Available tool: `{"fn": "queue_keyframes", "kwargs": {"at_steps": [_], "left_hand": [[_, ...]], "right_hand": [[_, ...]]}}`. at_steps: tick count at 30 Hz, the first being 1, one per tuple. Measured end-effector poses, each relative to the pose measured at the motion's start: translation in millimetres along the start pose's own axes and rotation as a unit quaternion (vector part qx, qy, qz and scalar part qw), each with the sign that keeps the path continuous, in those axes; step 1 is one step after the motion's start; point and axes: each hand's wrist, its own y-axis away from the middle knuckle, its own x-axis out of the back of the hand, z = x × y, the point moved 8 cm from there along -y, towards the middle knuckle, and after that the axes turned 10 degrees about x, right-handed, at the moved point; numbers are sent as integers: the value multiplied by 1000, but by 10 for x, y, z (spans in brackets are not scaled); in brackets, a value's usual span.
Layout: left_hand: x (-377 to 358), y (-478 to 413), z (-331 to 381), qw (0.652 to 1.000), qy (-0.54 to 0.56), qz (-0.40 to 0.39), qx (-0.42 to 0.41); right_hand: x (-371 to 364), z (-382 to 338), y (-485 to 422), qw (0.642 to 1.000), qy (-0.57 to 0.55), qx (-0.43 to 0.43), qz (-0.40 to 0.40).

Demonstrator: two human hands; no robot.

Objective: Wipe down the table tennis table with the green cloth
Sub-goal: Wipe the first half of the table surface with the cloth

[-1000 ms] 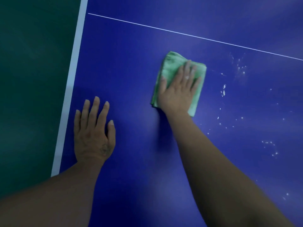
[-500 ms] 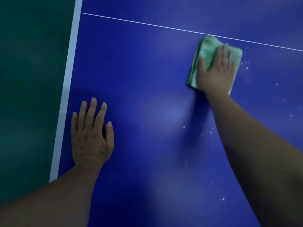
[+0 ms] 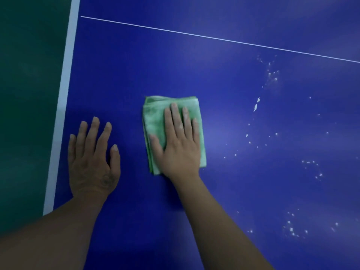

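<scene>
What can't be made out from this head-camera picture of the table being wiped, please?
Head view: the middle of the green cloth is hidden by the right hand pressing on it.
Head view: the table is cut off by the top, right and bottom edges.
Head view: the white specks are too small to identify.
Head view: the surface beneath the left hand is covered by it.

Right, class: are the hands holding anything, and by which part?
Nothing is gripped. The right hand presses flat on top of the folded green cloth; the left hand rests flat on the table.
</scene>
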Motion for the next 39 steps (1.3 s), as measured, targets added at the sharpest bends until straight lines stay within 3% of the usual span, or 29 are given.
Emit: {"fn": "queue_keyframes", "kwargs": {"at_steps": [5,11,15,22,26,28,33,36,39], "left_hand": [[-2,2,-11,1000,-1,-3,2],[15,5,-14,1000,-3,4,2],[28,5,1,1000,2,6,1],[25,6,27,1000,3,-7,3],[57,22,25,1000,9,1,0],[60,37,32,1000,8,9,-5],[58,42,26,1000,10,22,-17],[69,65,44,999,5,27,-26],[86,119,67,999,5,34,-29]], "right_hand": [[197,706,-46,1000,25,-12,0],[292,1695,-762,982,55,-177,-22],[233,1337,-833,978,37,-204,-10],[53,-34,304,1000,13,-7,-16],[136,168,801,995,1,89,-36],[247,595,681,997,15,67,-18],[354,1388,163,994,54,-92,-32],[303,1160,149,990,61,-126,-35],[227,608,393,993,54,-101,-32]]}}
